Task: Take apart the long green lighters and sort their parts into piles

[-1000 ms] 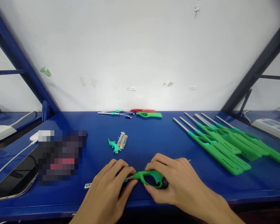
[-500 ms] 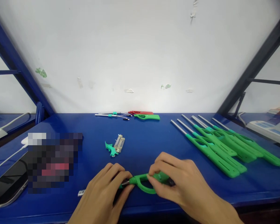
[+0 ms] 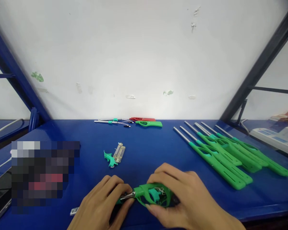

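My right hand [image 3: 180, 195] grips a green lighter body [image 3: 140, 190] with a large trigger loop. Its two shell halves are parted at the loop, and a teal trigger piece [image 3: 155, 195] and thin wires show inside. Close to its front end, my left hand [image 3: 104, 199] pinches a slim tool [image 3: 127, 195] with a shiny metal tip and a bit of teal behind it. The tip touches the front of the shell; the rest of the tool is hidden by the fingers. Something dark shows under the right hand, too covered to name.
Several green long-necked lighters [image 3: 218, 164] lie at right. A teal trigger and clear fuel tank [image 3: 119, 152] rest mid-table. Metal tubes [image 3: 108, 122], a red shell [image 3: 144, 119] and a green shell [image 3: 150, 124] lie by the wall. A phone [image 3: 1, 191] is at left.
The green shell has come apart at the loop, so the teal trigger and wires inside now show. My right hand has tilted it slightly. The view has shifted a little.
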`<act>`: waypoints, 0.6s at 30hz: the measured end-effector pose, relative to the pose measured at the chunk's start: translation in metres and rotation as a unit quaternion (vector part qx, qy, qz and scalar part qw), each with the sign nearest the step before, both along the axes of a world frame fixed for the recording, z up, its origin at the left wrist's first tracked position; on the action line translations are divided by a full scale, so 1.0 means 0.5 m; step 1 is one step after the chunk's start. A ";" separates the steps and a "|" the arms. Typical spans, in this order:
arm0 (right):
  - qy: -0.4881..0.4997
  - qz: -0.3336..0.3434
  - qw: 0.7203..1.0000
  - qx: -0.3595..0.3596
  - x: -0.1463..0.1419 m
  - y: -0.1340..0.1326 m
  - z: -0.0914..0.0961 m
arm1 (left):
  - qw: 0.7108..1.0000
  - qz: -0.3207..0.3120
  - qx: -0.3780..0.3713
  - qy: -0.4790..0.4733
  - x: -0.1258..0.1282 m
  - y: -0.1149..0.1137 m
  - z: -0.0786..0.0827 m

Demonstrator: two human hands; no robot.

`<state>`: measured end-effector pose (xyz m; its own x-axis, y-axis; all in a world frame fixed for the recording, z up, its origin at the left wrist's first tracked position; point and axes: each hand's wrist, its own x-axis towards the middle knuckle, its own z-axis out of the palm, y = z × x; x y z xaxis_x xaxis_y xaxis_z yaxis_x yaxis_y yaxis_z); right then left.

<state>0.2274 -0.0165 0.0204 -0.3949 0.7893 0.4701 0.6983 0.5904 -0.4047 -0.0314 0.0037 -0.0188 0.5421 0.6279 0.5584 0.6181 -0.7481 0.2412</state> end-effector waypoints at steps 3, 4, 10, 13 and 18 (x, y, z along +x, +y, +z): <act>0.067 0.014 0.997 0.024 0.034 -0.006 0.036 | 1.000 0.000 0.003 -0.003 -0.001 0.001 0.003; 0.077 -0.001 0.996 0.039 0.046 -0.007 0.046 | 1.000 -0.001 0.005 -0.005 -0.001 0.001 0.004; -0.012 -0.140 0.990 -0.007 0.102 0.035 0.032 | 1.000 -0.004 -0.011 0.012 -0.009 0.001 0.000; -0.072 -0.152 0.983 -0.074 0.109 0.064 0.007 | 1.000 -0.004 0.001 0.012 -0.011 0.001 -0.003; -0.087 -0.097 0.988 -0.086 0.114 0.061 0.020 | 0.996 -0.016 0.087 0.033 -0.011 -0.012 0.008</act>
<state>0.2843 0.0138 0.0305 -0.2911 0.9203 0.2615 0.8595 0.3716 -0.3509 -0.0367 -0.0025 -0.0147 0.5986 0.5076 0.6197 0.6043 -0.7940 0.0667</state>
